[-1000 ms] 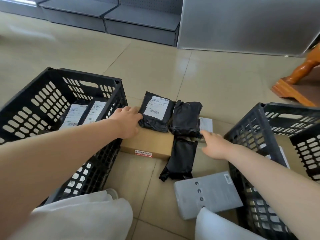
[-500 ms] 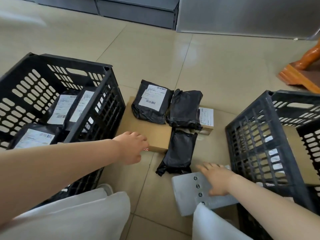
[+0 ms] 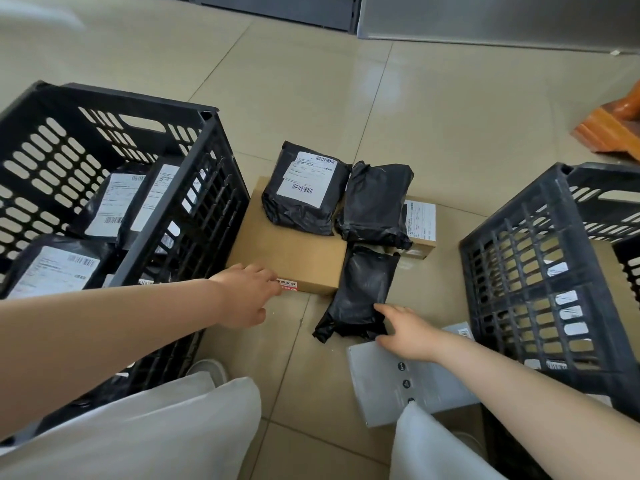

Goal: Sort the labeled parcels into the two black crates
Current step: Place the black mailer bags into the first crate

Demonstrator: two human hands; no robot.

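A beige tiled floor point(image 3: 433, 116) is stretching out under everything, with a grey cabinet base running along the far wall. The left crate point(image 3: 207, 188) is already holding several labelled black parcels, while the right crate point(image 3: 512, 258) is showing white labels through its slotted wall. Between them a flat cardboard box point(image 3: 291, 251) is lying under a labelled black parcel point(image 3: 304, 192). Nearer the person, a slim black bag point(image 3: 363, 292) is lying with its long axis running away from the body, its near end just touching the right hand point(image 3: 412, 334), whose fingers are spreading open toward it. The left hand point(image 3: 246, 296) is resting loosely curled against the box's near edge, gripping nothing.
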